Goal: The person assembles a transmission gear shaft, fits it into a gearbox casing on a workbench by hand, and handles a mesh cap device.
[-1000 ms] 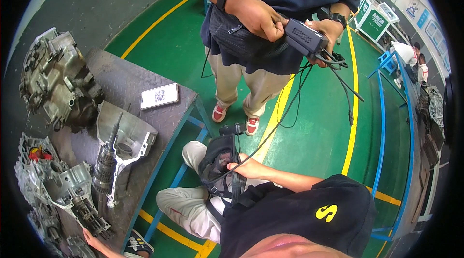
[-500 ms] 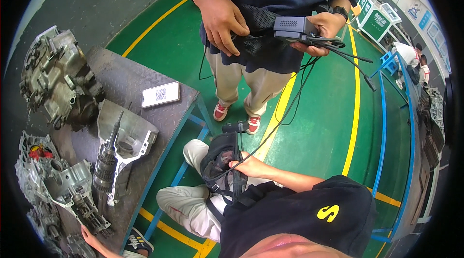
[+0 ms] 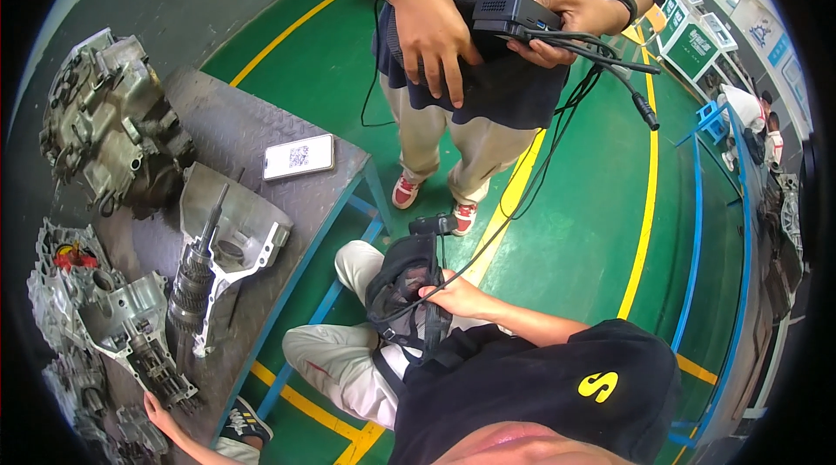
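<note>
My right hand point(image 3: 448, 295) is closed on a black mesh harness point(image 3: 405, 295) with straps, which rests over my lap. A thin black cable point(image 3: 514, 217) runs from beside this hand up toward a person standing opposite. What seems to be my left hand point(image 3: 161, 417) reaches in at the lower left, beside an open metal gear casing point(image 3: 126, 317) with shafts in it. Its fingers are small and partly hidden. The standing person holds a dark box point(image 3: 514, 14) with cables in one hand point(image 3: 570, 25); their other hand point(image 3: 431, 34) hangs loose next to it.
A steel-topped table point(image 3: 313, 191) carries a large transmission housing point(image 3: 113, 121), a half casing with a gear shaft point(image 3: 196, 282) and a lit phone point(image 3: 299, 157). A sneaker point(image 3: 246, 421) shows near its leg. Blue railings point(image 3: 697, 230) and distant people point(image 3: 749, 117) are at right.
The standing person's box has moved a little left and up and turned, showing its ports. Their free hand has come nearer the box. My right hand keeps its grip.
</note>
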